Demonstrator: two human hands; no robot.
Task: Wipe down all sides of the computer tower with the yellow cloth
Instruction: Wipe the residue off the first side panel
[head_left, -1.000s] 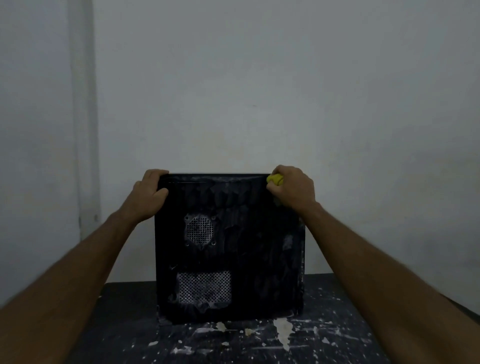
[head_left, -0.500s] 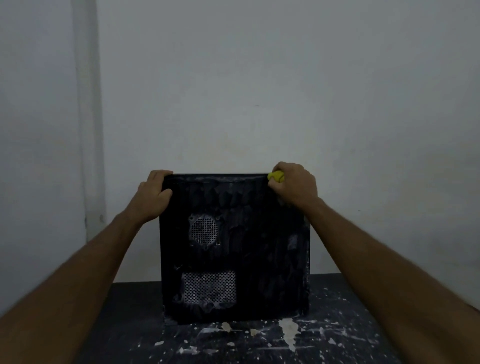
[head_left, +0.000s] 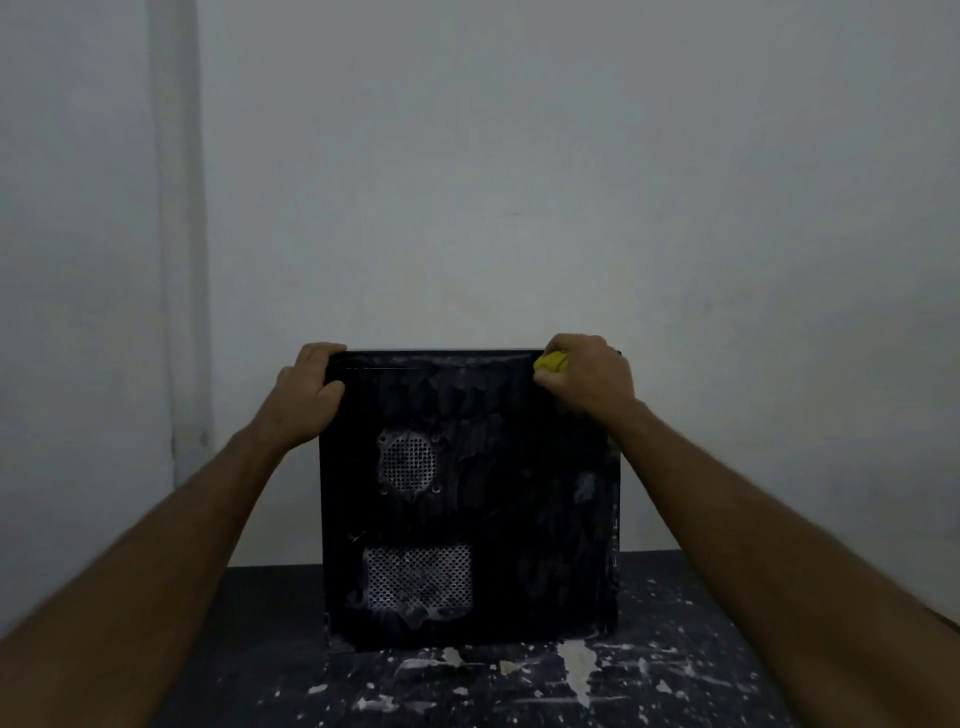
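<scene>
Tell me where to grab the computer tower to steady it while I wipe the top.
Probably grip the computer tower at its upper left corner, coming from the left, where the left hand now holds it: fingers over the top edge, thumb on the facing panel. It stands upright on the table, so that straight edge gives purchase opposite the right hand with the yellow cloth.

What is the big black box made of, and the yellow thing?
The computer tower looks like black painted metal: its flat panel has punched mesh vents, smeared with pale dust or residue. The yellow cloth seems a soft fabric, bunched inside the right hand; too little shows to tell the weave.
</scene>
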